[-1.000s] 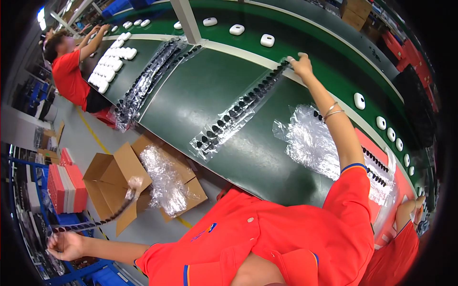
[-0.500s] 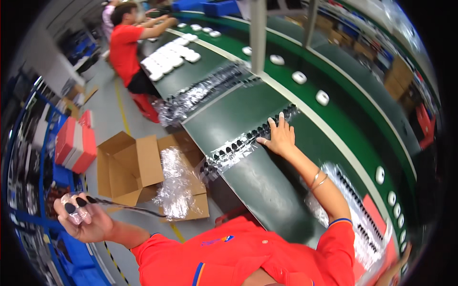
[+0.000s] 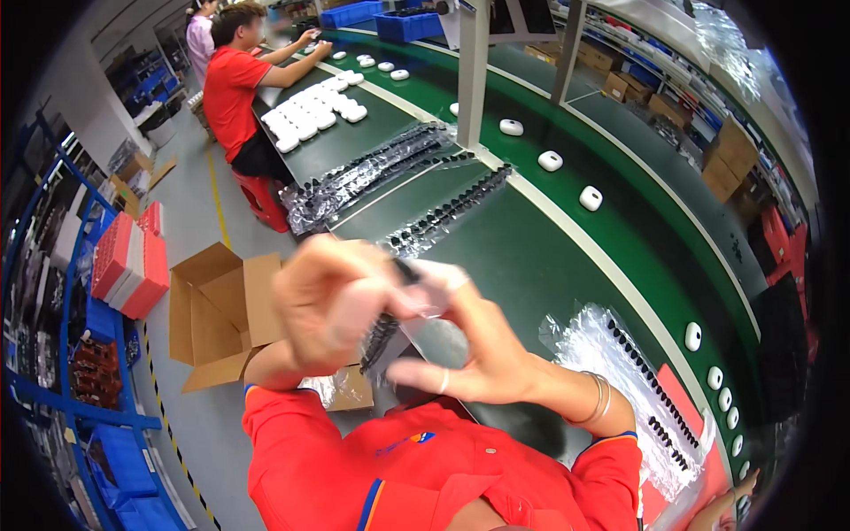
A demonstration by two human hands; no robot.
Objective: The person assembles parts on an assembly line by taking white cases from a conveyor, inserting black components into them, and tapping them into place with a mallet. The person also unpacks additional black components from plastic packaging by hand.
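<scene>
I'm watching the strip [image 3: 379,341] hanging before the table's [image 3: 487,257] near edge, my left hand [image 3: 328,305] pinching it; blur is hiding whether my right hand [image 3: 487,345], thumb standing apart, is gripping too. A slack pinch is risking a drop toward the carton [image 3: 258,292]. A second strip [image 3: 452,211] is lying from near edge toward belt [image 3: 655,239].

Strip [image 3: 381,339]: between left hand [image 3: 329,305] and right hand [image 3: 487,350]. Carton [image 3: 212,305]: left of left hand. Plastic film [image 3: 595,343]: on table [image 3: 522,265], right of right hand. Conveyor [image 3: 642,243]: beyond both.
</scene>
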